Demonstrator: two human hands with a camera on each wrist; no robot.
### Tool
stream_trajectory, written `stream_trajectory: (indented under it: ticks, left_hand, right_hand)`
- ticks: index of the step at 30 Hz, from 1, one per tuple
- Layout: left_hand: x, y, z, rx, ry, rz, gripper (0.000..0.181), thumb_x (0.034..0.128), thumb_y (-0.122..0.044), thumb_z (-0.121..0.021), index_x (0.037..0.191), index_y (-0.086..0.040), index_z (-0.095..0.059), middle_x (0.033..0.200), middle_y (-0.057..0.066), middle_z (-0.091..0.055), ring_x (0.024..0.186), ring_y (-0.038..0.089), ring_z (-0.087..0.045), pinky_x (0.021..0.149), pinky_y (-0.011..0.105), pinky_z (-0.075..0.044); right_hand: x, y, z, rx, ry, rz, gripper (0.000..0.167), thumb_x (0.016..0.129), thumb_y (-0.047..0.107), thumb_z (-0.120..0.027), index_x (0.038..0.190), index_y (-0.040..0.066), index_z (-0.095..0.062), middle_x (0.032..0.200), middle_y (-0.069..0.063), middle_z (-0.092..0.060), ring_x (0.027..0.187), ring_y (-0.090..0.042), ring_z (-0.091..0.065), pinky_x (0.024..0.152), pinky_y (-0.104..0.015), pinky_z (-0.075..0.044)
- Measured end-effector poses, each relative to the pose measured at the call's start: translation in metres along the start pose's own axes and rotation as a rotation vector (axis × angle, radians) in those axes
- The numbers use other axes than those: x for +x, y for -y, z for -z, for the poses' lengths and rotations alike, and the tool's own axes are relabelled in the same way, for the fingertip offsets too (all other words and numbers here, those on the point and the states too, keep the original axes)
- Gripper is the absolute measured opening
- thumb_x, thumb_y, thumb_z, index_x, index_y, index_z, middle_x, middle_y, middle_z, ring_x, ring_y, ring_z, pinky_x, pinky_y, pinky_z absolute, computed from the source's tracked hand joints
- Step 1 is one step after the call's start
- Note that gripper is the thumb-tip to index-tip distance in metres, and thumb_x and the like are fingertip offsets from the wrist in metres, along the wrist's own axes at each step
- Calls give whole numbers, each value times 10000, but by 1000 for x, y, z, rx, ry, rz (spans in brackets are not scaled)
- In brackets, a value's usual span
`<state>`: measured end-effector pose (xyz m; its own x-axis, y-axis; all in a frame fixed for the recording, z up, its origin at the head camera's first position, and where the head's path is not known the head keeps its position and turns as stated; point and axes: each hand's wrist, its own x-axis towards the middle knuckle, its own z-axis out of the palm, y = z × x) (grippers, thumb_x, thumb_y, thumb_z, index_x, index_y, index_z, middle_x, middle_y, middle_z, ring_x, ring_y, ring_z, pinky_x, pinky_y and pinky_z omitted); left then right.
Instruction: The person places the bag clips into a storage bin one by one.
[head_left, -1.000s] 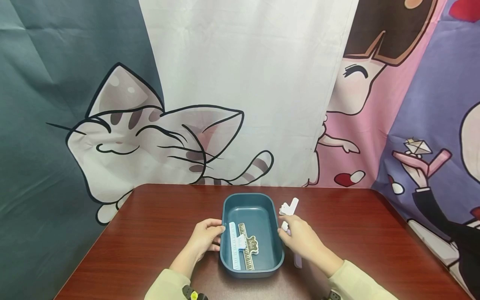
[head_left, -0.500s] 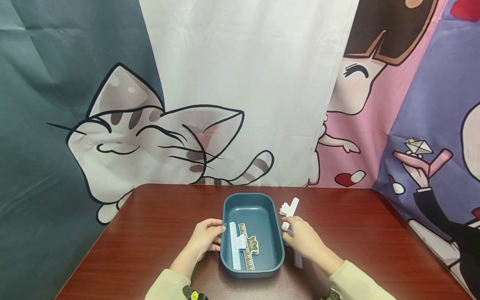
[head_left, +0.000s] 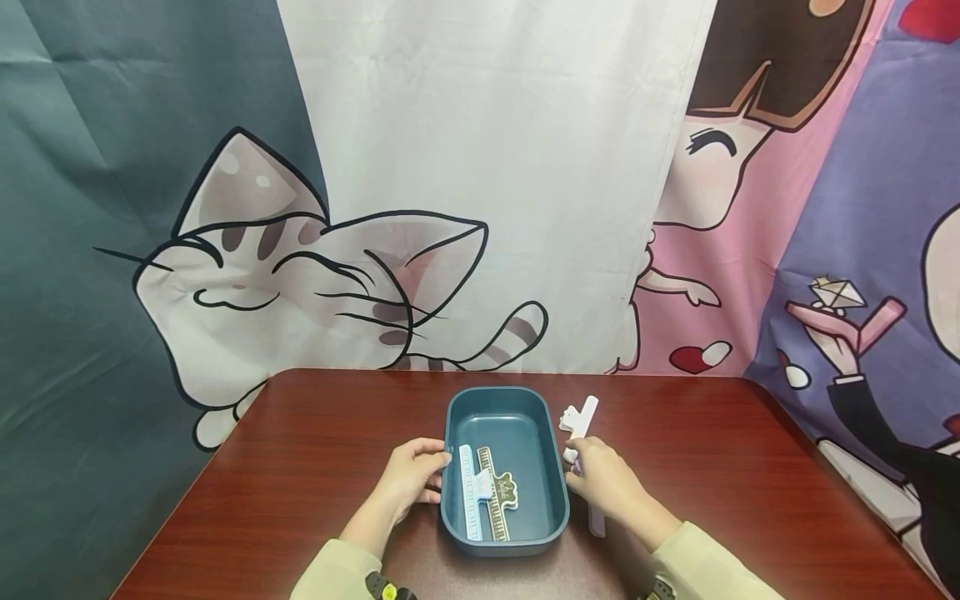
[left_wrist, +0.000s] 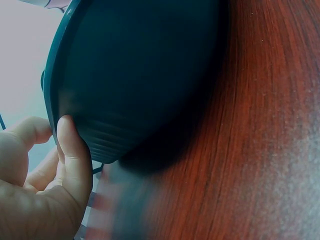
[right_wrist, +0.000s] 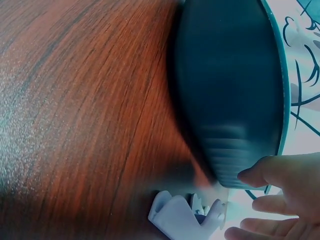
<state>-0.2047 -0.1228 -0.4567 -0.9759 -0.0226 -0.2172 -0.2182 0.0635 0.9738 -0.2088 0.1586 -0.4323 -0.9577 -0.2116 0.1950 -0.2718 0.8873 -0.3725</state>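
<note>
A dark teal plastic box [head_left: 528,446] sits on the table, holding a pale blue ruler clip [head_left: 470,500] and a gold-and-black ruler clip [head_left: 506,492]. My left hand [head_left: 405,475] grips the box's left rim between thumb and fingers. Beside the box's right wall is my right hand [head_left: 606,482], its fingers extended over a pale purple clip [head_left: 596,522] that it partly covers. In the right wrist view, that clip [right_wrist: 177,217] lies below the fingers, apart from them. A white clip [head_left: 582,418] lies just beyond the right hand.
The reddish-brown wooden table [head_left: 315,433] extends to both sides of the box. A cloth backdrop [head_left: 495,167] with a cartoon cat and figures hangs behind its far edge.
My right hand has drawn slightly to the right, away from the box's right rim. The left hand, the box and the clips have stayed in place.
</note>
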Motion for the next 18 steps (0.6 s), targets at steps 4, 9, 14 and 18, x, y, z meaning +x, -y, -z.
stream_trajectory:
  ticks: [4, 9, 14, 18]
  left_hand:
    - [1, 1, 0, -4, -2, 0, 399, 857, -135, -633, 1198, 52, -546, 808, 89, -673, 542, 115, -566, 456, 275, -529]
    - [1, 1, 0, -7, -4, -1, 398, 850, -131, -636, 1191, 54, -549, 807, 94, -674, 537, 110, -562, 454, 270, -526]
    - [0, 1, 0, -5, -6, -1, 396, 851, -130, -635, 1193, 51, -549, 790, 81, -667, 536, 110, -556, 453, 269, -525]
    - [1, 1, 0, -4, -5, -2, 388, 856, -125, -628, 1193, 51, -550, 789, 80, -665, 539, 110, -557, 453, 268, -525]
  right_hand:
    - [1, -2, -2, -17, 7, -11, 374, 720, 129, -738, 1056, -11, -650, 981, -166, -639, 762, -224, -588, 682, -419, -529]
    - [1, -4, -4, -42, 16, -24, 346, 711, 137, -734, 1014, -7, -651, 838, -90, -593, 683, -191, -540, 604, -375, -489]
    - [2, -6, -7, -54, 18, -25, 303, 704, 138, -730, 971, 13, -660, 801, -65, -589, 686, -198, -562, 605, -384, -501]
    - [2, -8, -8, -65, 14, -15, 297, 701, 139, -729, 965, 17, -670, 863, -102, -659, 748, -248, -630, 652, -429, -534]
